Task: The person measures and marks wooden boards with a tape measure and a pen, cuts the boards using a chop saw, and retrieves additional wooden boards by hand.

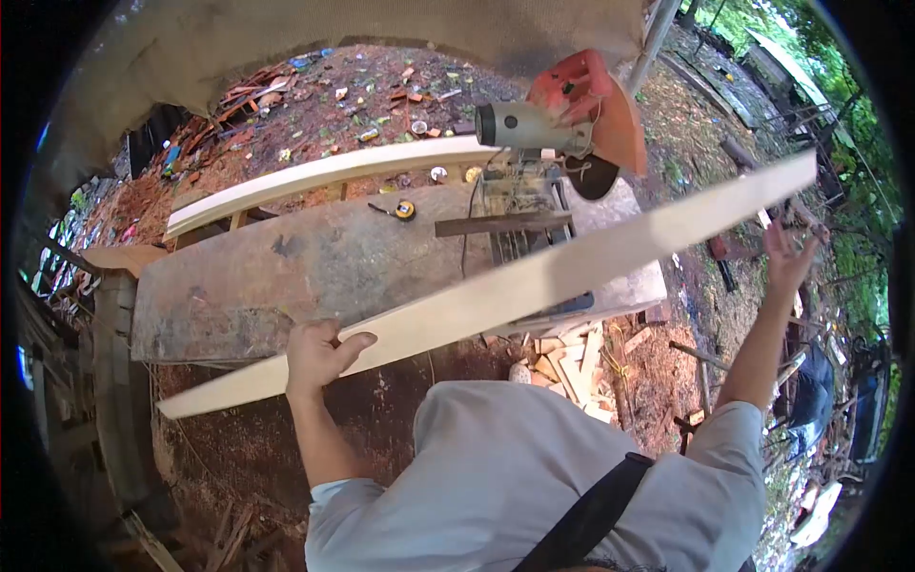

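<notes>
A long pale wooden board slants up from lower left to upper right, in front of the workbench. My left hand grips it near its lower left end, with the thumb on the near side and the fingers partly hidden. At the far right, my right hand is open with fingers spread, just below the board's raised end; whether the fingertips touch it I cannot tell. Behind the board stands a miter saw with a red handle and an orange guard. A dark wood strip lies across its base.
The worn workbench carries a yellow tape measure. Along its back edge runs another pale board. Wood offcuts are piled on the ground below the saw. A post rises behind it, and litter covers the ground beyond.
</notes>
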The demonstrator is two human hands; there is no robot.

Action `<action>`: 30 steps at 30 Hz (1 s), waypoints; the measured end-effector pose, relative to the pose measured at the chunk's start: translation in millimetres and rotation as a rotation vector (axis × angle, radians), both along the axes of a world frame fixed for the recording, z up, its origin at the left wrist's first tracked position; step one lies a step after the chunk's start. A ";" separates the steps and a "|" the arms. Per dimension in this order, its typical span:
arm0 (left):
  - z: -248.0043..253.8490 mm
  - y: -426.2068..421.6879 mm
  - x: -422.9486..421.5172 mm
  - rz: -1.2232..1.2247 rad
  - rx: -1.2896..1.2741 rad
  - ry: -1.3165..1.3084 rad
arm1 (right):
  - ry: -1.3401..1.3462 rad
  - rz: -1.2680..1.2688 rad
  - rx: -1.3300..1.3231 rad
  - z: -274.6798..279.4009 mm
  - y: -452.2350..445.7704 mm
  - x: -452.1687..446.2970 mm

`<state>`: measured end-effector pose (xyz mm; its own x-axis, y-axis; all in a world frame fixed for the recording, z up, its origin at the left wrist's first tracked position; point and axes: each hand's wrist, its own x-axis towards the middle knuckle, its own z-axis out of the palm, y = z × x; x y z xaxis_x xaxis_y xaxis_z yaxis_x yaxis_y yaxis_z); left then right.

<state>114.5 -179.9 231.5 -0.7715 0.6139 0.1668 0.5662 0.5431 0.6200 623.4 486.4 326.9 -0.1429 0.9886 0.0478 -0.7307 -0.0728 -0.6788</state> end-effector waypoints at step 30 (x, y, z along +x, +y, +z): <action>-200.1 156.6 22.8 -0.412 -0.394 0.221 | -0.648 0.425 -0.717 -322.7 -194.0 -113.4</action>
